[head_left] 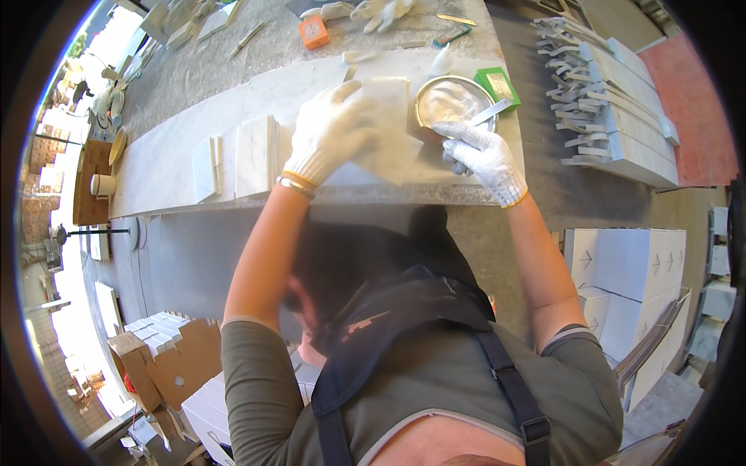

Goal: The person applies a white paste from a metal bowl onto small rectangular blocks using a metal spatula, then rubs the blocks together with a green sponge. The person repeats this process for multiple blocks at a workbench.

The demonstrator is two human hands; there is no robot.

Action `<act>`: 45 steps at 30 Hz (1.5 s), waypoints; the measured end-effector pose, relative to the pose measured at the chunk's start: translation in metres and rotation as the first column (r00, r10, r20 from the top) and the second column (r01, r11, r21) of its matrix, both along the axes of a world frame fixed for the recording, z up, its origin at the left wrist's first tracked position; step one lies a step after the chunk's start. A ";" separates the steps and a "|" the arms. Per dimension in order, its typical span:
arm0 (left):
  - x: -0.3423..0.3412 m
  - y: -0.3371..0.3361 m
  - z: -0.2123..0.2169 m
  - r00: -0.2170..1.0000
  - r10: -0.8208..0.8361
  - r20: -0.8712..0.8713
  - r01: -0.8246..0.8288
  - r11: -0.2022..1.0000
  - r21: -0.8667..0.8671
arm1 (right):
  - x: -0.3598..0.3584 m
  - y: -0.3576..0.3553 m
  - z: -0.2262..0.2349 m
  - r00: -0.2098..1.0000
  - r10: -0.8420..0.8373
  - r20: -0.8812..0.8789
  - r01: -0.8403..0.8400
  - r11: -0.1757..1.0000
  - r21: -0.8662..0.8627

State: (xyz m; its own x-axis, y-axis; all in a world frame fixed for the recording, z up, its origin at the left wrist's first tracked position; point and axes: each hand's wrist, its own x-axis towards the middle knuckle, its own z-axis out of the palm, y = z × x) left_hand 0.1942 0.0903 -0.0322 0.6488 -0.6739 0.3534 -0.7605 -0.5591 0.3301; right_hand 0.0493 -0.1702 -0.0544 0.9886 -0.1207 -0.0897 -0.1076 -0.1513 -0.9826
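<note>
Near the right edge of the desk (pixel 280 50), a spatula (pixel 493 113) slants outward from the nearer right hand (pixel 483 154) over the tin (pixel 417 110) (clamped or not, I cannot tell).

Gloves (pixel 489 159) recorded as matt knit cloth | blade (pixel 492 114), smooth metal | tiles (pixel 256 155), smooth, stone-like | paste (pixel 449 101), creamy-smooth | carton (pixel 186 353), matt cardboard

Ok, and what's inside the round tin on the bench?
The round tin holds whitish, creamy-looking paste with an uneven surface. The right hand and a flat blade cover part of it; the tin's bottom is hidden beneath the paste.
</note>
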 end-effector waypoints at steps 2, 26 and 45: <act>-0.007 0.011 0.001 0.999 -0.004 -0.033 0.005 1.000 0.027 | 0.015 0.000 0.004 0.993 0.112 0.031 -0.112 0.994 0.001; -0.015 0.013 0.005 0.955 -0.078 -0.288 0.141 0.968 0.206 | -0.021 -0.044 0.020 0.989 -0.121 -0.088 0.096 0.964 -0.247; 0.002 -0.019 -0.021 0.967 -0.199 -0.158 0.215 0.972 0.095 | -0.002 -0.073 0.043 0.955 -0.173 0.242 0.297 0.503 -0.811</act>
